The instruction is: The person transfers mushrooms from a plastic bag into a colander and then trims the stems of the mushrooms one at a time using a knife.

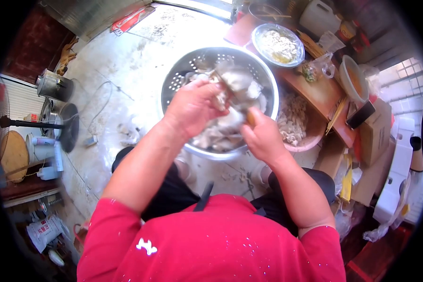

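A metal colander point(272, 94) with holes in its wall stands between my feet. Pale grey-white oyster mushrooms point(216, 138) fill much of it, partly smeared by motion. My left hand point(197, 105) is over the colander, its fingers closed round a mushroom piece point(221, 99). At the colander's right rim, my right hand point(264, 134) grips a knife point(253, 116) by its orange-brown handle. The blurred blade reaches toward my left fingertips. Close beside the colander on the right, a pink basin point(310, 144) holds torn mushroom pieces point(291, 122), partly under a wooden board.
On the wooden board point(322, 91) stand a metal bowl point(254, 40) of pale food, a whitish bowl point(345, 70) and chopsticks point(336, 115). Cardboard boxes point(373, 129) lie to the right. A fan point(35, 124) and pots point(54, 85) stand left. The tiled floor point(141, 61) carries a cable.
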{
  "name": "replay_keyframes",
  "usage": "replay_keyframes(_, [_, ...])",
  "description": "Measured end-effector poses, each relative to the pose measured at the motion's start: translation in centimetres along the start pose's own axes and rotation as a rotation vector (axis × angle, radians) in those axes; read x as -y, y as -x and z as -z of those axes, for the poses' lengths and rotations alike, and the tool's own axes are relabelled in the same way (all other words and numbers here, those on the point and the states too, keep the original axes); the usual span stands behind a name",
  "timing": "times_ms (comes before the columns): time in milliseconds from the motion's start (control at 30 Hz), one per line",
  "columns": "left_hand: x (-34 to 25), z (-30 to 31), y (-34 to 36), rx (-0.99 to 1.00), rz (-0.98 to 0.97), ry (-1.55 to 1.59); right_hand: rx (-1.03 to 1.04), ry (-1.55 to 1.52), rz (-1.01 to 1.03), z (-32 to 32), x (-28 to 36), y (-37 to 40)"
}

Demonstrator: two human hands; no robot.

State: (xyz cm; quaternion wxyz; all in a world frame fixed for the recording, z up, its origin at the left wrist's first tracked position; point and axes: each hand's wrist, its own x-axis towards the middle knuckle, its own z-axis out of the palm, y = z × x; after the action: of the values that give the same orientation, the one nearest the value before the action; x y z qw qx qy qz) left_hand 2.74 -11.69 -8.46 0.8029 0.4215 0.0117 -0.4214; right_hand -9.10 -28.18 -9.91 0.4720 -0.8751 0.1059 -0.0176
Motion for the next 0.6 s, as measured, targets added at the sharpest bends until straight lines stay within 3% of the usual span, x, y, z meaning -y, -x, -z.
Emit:
replay_keyframes(200, [0.2, -0.7, -0.1, -0.102, 0.011, -0.091, -0.004, 0.042, -0.015, 0.2, 0.2, -0.2])
replay_keyframes(467, [-1.9, 0.7, -1.1, -0.313, -0.151, -0.119, 0.041, -0.285, -0.184, 0.2, -0.6, -0.3])
replay_keyframes(533, [-1.9, 1.4, -1.7, -0.461, -0.348, -0.57, 0.037, -0.277, -0.187, 0.2, -0.3, -0.2])
replay_keyframes(600, [-2.0, 1.8, -2.0, -0.49, -0.405, -0.681, 0.032, -0.267, -0.192, 0.2, -0.1, 0.0])
